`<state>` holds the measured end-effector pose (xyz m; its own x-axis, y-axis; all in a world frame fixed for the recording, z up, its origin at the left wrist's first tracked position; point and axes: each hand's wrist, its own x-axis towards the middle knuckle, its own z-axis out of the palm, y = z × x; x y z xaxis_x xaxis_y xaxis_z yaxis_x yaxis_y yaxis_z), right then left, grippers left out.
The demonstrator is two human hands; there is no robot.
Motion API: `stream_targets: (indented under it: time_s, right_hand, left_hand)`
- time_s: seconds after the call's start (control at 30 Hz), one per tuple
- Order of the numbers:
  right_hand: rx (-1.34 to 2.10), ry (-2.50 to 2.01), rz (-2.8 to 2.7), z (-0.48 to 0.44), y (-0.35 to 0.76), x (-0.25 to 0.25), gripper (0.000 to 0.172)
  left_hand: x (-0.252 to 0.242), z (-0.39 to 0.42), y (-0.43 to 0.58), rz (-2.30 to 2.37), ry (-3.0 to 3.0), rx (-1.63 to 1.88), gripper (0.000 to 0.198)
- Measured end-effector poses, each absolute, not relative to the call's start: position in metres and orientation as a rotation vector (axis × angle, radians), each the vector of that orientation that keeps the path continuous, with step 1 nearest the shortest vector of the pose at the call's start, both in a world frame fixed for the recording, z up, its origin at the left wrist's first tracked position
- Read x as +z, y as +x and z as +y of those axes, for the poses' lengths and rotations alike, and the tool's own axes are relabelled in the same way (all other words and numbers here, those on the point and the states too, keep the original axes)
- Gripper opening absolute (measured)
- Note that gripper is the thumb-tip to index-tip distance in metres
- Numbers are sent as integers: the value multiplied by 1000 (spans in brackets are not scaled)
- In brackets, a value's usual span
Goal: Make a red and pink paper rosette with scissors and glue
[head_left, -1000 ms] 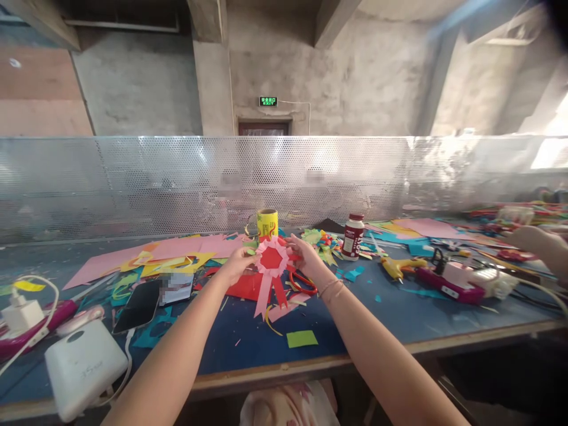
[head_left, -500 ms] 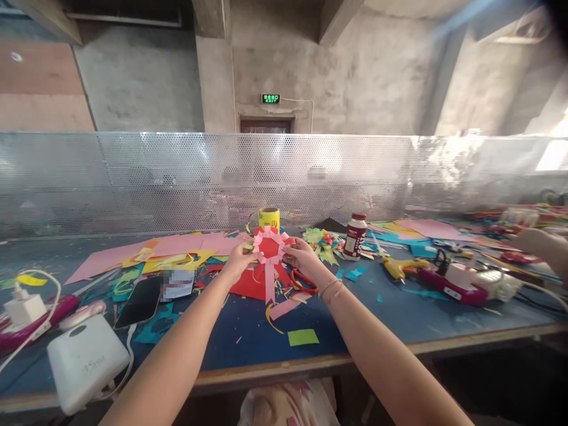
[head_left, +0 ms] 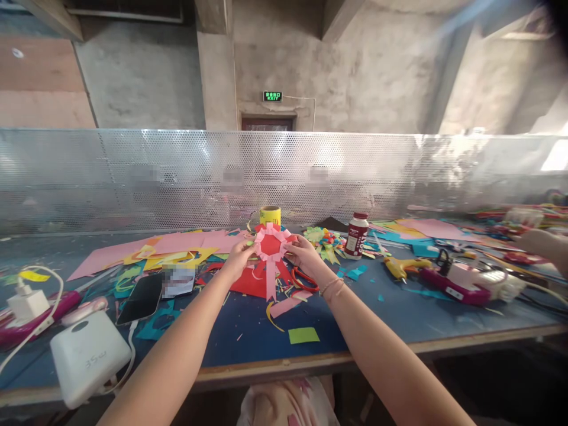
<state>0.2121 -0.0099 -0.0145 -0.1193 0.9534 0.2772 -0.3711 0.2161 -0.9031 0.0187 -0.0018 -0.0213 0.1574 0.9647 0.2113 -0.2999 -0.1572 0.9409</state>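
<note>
A pink and red paper rosette [head_left: 270,248] with hanging ribbon tails is held up over the blue table [head_left: 390,319]. My left hand [head_left: 238,258] pinches its left edge and my right hand [head_left: 303,256] pinches its right edge. Under it lie a red paper sheet [head_left: 246,284] and red-handled scissors [head_left: 304,281]. A yellow tape roll [head_left: 270,216] stands just behind the rosette.
Pink and yellow paper sheets [head_left: 146,251] cover the back left. A phone [head_left: 142,297], a white box [head_left: 89,361] and a charger [head_left: 25,303] lie at the left. A bottle [head_left: 356,235], a yellow glue gun [head_left: 402,266] and another person's hand [head_left: 539,242] are to the right.
Both hands have carried the rosette a little farther away and upward, toward the tape roll. The grip on both edges is the same.
</note>
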Motion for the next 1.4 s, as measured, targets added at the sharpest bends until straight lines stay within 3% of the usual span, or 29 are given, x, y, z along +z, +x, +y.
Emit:
stream_targets:
  time_s: [0.4, 0.7, 0.97, 1.13, 1.4]
  right_hand:
    - [1341, -700, -1163, -9, 208, -16, 34]
    - [1250, -806, -888, 7, 224, -19, 14]
    - [1578, -646, -1035, -10, 214, -13, 28]
    - [1447, -697, -1214, -7, 211, -20, 37]
    - [1359, -678, -1240, -10, 211, -20, 39]
  left_hand:
    - [-20, -2, 17, 888, 1269, 1387, 34]
    - [-4, -5, 0, 754, 1034, 1440, 30]
    - [-15, -3, 8, 862, 1238, 1375, 31]
    - [-22, 4, 10, 928, 1317, 1349, 37]
    - [-23, 2, 12, 852, 1339, 1308, 59]
